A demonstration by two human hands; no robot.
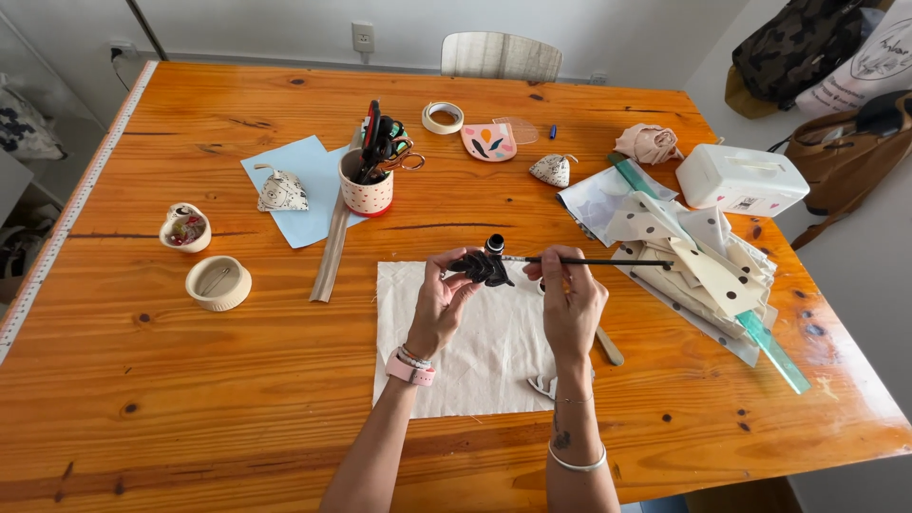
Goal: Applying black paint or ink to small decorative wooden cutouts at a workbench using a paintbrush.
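Left hand (439, 299) pinches a crumpled black fabric piece (483, 268). Right hand (570, 302) grips a thin black brush (589, 261), tip at the fabric. Cream cloth (475, 351) lies beneath both hands.

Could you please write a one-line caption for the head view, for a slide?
Left hand holds a small dark crumpled piece while right hand points a thin brush at it above white cloth.

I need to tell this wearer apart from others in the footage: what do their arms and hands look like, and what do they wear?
Both forearms are bare, no sleeves. The left hand has a pink-strapped wristwatch and thin bracelets beside it. The right hand has a silver bangle down the forearm, a fine chain nearer the wrist and a small dark tattoo between them.
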